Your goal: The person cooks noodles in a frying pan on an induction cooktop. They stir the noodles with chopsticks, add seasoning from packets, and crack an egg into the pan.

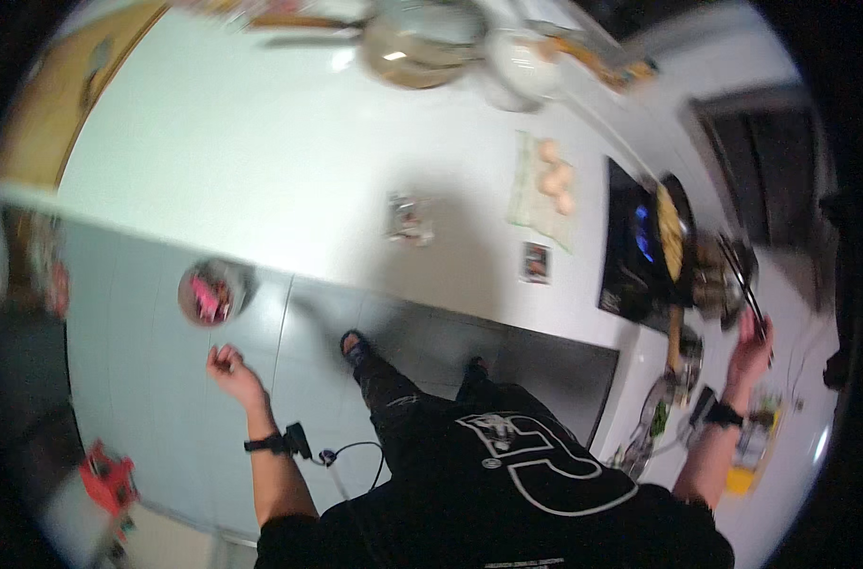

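Note:
My right hand (752,346) is raised at the far right, its fingers closed round a pair of dark chopsticks (741,275). The chopsticks point up and away, near a wok (680,190) on the black gas hob (623,266). Yellow food (670,232) lies in the wok, and a blue flame (643,233) shows beside it. Over the floor on the left hangs my left hand (232,372), fingers loosely bent, with nothing seen in it. The nearest thing to it is a round bin (187,296) with pink and dark waste inside. Motion blurs the picture.
Several eggs (557,178) rest on a pale green cloth (529,194) on the white counter (261,152). Nearby lie a small dark packet (536,263) and a crumpled wrapper (410,220). A lidded pan (417,66) stands at the back. A red object (109,479) is at lower left.

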`<state>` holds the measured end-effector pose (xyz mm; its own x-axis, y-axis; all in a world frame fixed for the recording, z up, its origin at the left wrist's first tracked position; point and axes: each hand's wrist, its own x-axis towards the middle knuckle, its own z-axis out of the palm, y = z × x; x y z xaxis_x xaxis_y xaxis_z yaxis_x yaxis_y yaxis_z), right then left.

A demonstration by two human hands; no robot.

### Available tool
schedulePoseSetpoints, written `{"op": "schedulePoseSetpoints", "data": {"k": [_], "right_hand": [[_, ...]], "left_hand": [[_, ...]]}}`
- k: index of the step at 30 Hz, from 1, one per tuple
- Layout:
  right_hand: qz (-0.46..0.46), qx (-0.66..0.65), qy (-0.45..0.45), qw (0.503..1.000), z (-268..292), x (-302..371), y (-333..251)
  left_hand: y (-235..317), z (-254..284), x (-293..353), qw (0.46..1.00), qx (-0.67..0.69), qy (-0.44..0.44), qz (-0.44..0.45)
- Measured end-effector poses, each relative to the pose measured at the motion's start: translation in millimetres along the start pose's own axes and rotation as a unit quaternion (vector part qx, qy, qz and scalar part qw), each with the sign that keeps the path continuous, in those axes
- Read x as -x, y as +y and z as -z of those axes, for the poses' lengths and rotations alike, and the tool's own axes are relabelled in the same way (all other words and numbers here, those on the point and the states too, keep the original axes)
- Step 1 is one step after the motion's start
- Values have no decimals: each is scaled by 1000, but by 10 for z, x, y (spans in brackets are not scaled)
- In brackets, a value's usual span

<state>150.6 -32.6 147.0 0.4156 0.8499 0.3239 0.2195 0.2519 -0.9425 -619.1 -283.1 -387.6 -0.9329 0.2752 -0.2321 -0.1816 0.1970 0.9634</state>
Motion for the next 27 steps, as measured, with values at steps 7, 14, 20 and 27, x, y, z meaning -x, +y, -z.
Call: {"op": "schedulePoseSetpoints", "data": {"k": [7,14,20,27], "right_hand": [[110,130,25,985,-348,497,107],[218,258,-36,940,370,207,475],[112,88,-99,985,1257,-126,971],[11,-219,-15,976,1687,-227,1310]], "left_hand": [[2028,-1202,793,939,-63,-219,-256],[2271,-2493,1388,787,-402,-298,-360],[2064,-2936,1468,764,-562,-167,-269],[1912,-2871,969,894,-192,-403,30]]}}
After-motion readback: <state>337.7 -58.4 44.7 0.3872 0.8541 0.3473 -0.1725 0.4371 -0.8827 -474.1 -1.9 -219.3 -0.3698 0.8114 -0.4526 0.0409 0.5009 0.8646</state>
